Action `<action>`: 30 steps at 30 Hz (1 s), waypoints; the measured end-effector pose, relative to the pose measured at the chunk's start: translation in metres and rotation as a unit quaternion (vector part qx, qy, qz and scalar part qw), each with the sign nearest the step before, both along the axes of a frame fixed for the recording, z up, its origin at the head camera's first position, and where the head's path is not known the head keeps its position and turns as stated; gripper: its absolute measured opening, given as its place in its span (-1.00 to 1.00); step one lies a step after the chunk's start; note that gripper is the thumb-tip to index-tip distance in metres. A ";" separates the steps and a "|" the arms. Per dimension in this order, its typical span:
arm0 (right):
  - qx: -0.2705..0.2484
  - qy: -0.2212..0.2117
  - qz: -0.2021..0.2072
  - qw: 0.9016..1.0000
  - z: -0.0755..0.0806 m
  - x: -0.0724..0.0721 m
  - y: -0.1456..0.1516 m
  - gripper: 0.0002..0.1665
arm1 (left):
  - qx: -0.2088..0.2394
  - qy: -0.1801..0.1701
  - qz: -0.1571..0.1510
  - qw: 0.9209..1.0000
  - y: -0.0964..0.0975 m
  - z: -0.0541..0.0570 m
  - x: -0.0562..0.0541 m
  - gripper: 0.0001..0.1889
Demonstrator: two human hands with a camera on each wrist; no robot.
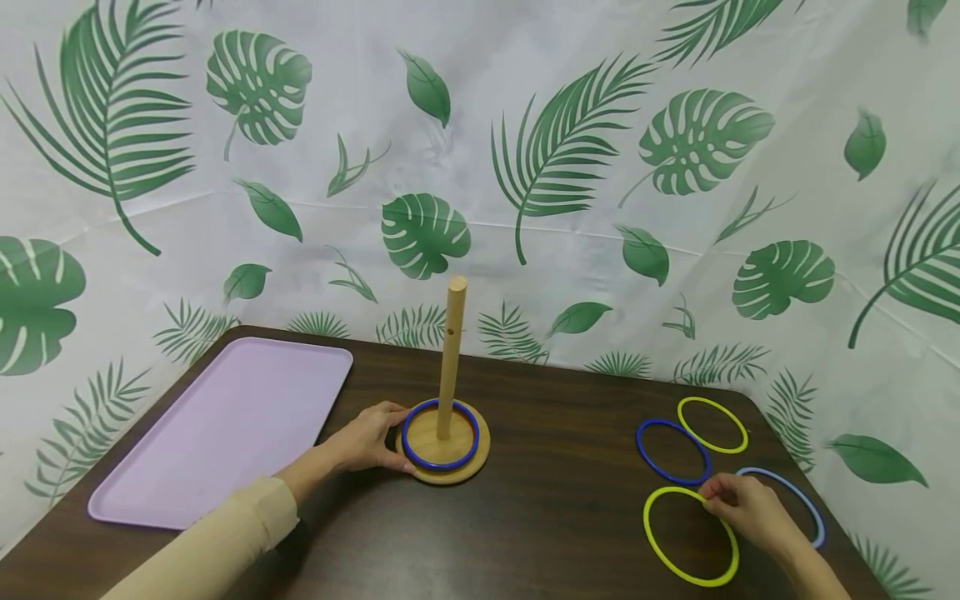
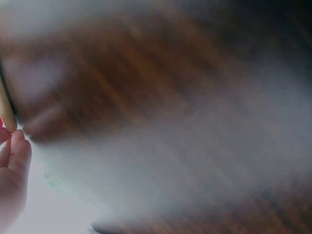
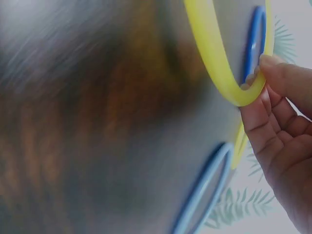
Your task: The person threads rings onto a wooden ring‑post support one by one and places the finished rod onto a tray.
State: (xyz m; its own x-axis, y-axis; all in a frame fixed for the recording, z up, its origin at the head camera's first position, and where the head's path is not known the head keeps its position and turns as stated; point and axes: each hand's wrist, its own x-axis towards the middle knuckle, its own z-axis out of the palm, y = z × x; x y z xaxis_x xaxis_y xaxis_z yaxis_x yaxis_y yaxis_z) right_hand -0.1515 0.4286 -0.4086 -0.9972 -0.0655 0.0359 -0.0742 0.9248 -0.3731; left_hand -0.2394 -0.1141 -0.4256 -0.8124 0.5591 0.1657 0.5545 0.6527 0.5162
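Note:
Near the table's middle stands a wooden peg stand, its upright peg (image 1: 450, 358) rising from a round base (image 1: 483, 442). A dark blue ring (image 1: 442, 466) lies on the base around the peg. My left hand (image 1: 367, 437) grips the base's left edge between thumb and fingers; its fingertips also touch the base's rim (image 2: 7, 109) in the left wrist view. At the right, my right hand (image 1: 750, 506) pinches the edge of the nearer yellow ring (image 1: 701, 581). The right wrist view shows this yellow ring (image 3: 207, 53) tilted up between thumb and fingers.
Beyond the right hand lie a dark blue ring (image 1: 640, 442) and another yellow ring (image 1: 712, 401). A light blue ring (image 1: 821, 529) lies near the table's right edge, partly behind the right hand. A lilac tray (image 1: 232, 417) sits on the brown table (image 1: 540, 492) at left. A leaf-patterned cloth (image 1: 510, 150) hangs behind.

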 end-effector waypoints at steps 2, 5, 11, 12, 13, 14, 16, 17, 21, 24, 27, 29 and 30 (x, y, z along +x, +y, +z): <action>-0.004 0.015 0.002 1.000 0.003 -0.002 -0.004 -0.92 | 0.000 0.000 -0.001 1.000 0.000 0.000 0.000 -0.10; -0.021 0.034 0.005 0.999 0.009 -0.006 -0.012 -0.94 | 0.000 0.001 -0.002 1.000 0.000 0.000 -0.001 -0.10; -0.055 0.069 -0.007 0.996 0.024 -0.014 -0.031 -0.94 | -0.002 0.003 -0.003 1.000 -0.001 -0.001 0.000 -0.10; -0.057 0.077 -0.012 0.995 0.026 -0.016 -0.034 -0.93 | -0.002 0.003 -0.003 1.000 -0.001 -0.001 0.000 -0.10; -0.060 0.081 -0.016 0.995 0.029 -0.018 -0.037 -0.92 | -0.002 0.003 -0.003 1.000 -0.001 -0.001 0.000 -0.10; -0.065 0.087 -0.021 0.994 0.032 -0.020 -0.040 -0.91 | -0.001 0.003 -0.003 1.000 -0.001 -0.001 0.000 -0.10; -0.082 0.099 -0.025 0.991 0.038 -0.023 -0.047 -0.90 | -0.001 0.003 -0.004 1.000 -0.001 -0.001 0.000 -0.10; -0.089 0.108 -0.025 0.990 0.041 -0.026 -0.051 -0.90 | -0.001 0.004 -0.004 1.000 -0.001 -0.001 -0.001 -0.10; -0.125 0.144 -0.014 0.982 0.054 -0.034 -0.068 -0.88 | -0.001 0.006 -0.006 1.000 -0.001 -0.002 -0.001 -0.09; -0.146 0.163 -0.010 0.976 0.065 -0.041 -0.080 -0.85 | 0.000 0.006 -0.008 1.000 -0.001 -0.002 -0.001 -0.10; -0.177 0.171 -0.009 0.969 0.076 -0.048 -0.094 -0.81 | 0.001 0.007 -0.008 1.000 -0.001 -0.002 -0.001 -0.10; -0.197 0.174 -0.009 0.965 0.084 -0.053 -0.103 -0.79 | 0.000 0.008 -0.007 1.000 -0.001 -0.003 -0.001 -0.10; -0.206 0.175 -0.011 0.963 0.087 -0.055 -0.108 -0.78 | 0.000 0.009 -0.008 1.000 -0.001 -0.003 -0.001 -0.09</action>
